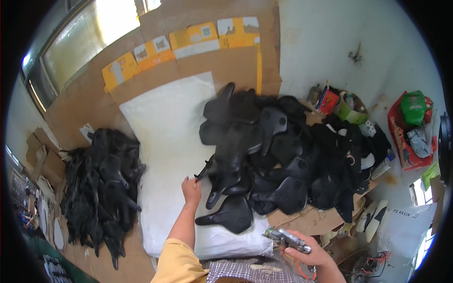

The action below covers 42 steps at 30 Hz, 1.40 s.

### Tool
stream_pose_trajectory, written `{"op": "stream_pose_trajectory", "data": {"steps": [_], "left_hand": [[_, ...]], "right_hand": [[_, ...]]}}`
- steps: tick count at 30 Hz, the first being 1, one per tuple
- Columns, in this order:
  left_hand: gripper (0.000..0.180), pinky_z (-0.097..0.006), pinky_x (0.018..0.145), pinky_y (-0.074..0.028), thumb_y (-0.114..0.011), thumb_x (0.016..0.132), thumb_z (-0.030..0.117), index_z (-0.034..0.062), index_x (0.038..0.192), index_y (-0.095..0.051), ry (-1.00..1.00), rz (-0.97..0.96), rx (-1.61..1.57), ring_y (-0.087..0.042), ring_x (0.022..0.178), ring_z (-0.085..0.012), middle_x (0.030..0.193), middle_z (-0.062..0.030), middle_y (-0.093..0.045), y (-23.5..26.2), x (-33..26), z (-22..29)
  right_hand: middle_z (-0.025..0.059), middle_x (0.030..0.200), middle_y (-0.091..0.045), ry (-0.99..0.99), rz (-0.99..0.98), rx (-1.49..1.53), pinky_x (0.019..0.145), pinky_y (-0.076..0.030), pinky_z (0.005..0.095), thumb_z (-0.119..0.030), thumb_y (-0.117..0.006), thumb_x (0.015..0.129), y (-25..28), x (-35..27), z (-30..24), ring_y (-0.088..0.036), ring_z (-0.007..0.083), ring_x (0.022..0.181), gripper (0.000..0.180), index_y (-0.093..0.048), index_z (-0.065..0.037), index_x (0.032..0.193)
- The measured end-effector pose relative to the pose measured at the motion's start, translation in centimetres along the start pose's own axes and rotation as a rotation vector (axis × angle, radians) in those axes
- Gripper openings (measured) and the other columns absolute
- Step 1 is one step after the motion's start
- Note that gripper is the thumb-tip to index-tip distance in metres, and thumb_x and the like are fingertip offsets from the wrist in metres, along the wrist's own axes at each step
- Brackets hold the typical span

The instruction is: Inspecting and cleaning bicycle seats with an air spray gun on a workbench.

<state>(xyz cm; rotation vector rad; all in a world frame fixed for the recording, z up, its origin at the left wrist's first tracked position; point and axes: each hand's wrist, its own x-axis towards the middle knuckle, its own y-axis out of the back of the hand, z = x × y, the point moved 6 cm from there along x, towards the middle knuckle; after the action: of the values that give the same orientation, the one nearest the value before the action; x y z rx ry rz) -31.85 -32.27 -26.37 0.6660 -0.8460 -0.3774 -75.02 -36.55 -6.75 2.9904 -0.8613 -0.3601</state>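
White sheet (165, 122) covers the bench middle, cardboard backing (207, 61) on the far wall, probably to catch overspray. Big heap of black saddles (292, 165) sits right, a second heap (101, 184) left, likely two batches kept separate. One saddle (231, 214) lies alone near you. Your left hand (191, 188) pinches the nose of a saddle (226, 165) at the heap's left edge, fingers closed on it. Your right hand (314, 254) grips a metal spray gun (288, 238), near right, nozzle facing the sheet.

Two heaps of black saddles (264, 155) too many to count, one spray gun (288, 239), one white sheet (165, 137), two hands.
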Motion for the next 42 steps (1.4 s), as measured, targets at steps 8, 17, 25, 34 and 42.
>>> {"op": "stream_pose_trajectory", "data": {"steps": [8, 17, 25, 34, 42], "left_hand": [[0.02, -0.032, 0.064, -0.053, -0.054, 0.091, 0.021, 0.0052, 0.1, -0.061, 1.047, -0.213, -1.168, -0.063, 0.069, -0.0144, 0.085, -0.0044, -0.066, 7.0, -3.0, -5.1], [0.019, -0.033, 0.063, -0.052, -0.055, 0.09, 0.021, 0.0066, 0.102, -0.061, 1.133, -0.28, -1.115, -0.062, 0.071, -0.0153, 0.084, -0.0034, -0.064, 10.1, -8.2, -7.7], [0.037, -0.039, 0.098, -0.041, -0.055, 0.091, 0.031, 0.004, 0.116, -0.052, 0.676, 0.439, -1.732, -0.055, 0.106, -0.0226, 0.117, -0.0083, -0.056, 18.5, 2.0, -12.1], [0.054, -0.042, 0.09, -0.041, -0.061, 0.081, 0.017, 0.0095, 0.132, -0.045, 1.036, -0.459, -0.922, -0.049, 0.112, -0.029, 0.126, -0.0098, -0.052, -7.5, 3.2, -5.7], [0.046, -0.031, 0.077, -0.047, -0.074, 0.059, 0.005, 0.0023, 0.104, -0.062, 0.657, -0.956, -0.579, -0.06, 0.089, -0.0195, 0.096, -0.0095, -0.062, -13.2, 3.4, -2.7]], "right_hand": [[0.0052, 0.094, -0.062, 0.155, -0.058, -0.265, 0.073, -0.047, 0.0249, -0.009, -0.071, 0.079, -3.3, 3.8, -2.3, -0.057, 0.0099, 0.083, 0.047, -0.052, 0.0, 0.12], [0.0056, 0.089, -0.063, 0.274, 0.016, -0.072, 0.07, -0.047, 0.024, -0.002, -0.068, 0.075, -6.1, 5.9, -6.7, -0.058, 0.0088, 0.078, 0.047, -0.053, 0.0, 0.12], [0.0056, 0.092, -0.062, 0.159, 0.042, -0.048, 0.073, -0.047, 0.0257, -0.007, -0.067, 0.08, -4.1, 4.4, -2.8, -0.058, 0.011, 0.081, 0.048, -0.048, 0.002, 0.124], [0.0062, 0.091, -0.062, -0.041, 0.227, -0.071, 0.076, -0.047, 0.0264, -0.016, -0.069, 0.081, -2.2, 2.9, 0.2, -0.058, 0.0119, 0.083, 0.05, -0.049, -0.002, 0.124], [0.0066, 0.093, -0.064, -0.054, 0.19, -0.093, 0.077, -0.048, 0.0273, -0.011, -0.068, 0.08, -2.5, 3.1, -1.1, -0.06, 0.0126, 0.085, 0.051, -0.047, 0.0, 0.126]]}}
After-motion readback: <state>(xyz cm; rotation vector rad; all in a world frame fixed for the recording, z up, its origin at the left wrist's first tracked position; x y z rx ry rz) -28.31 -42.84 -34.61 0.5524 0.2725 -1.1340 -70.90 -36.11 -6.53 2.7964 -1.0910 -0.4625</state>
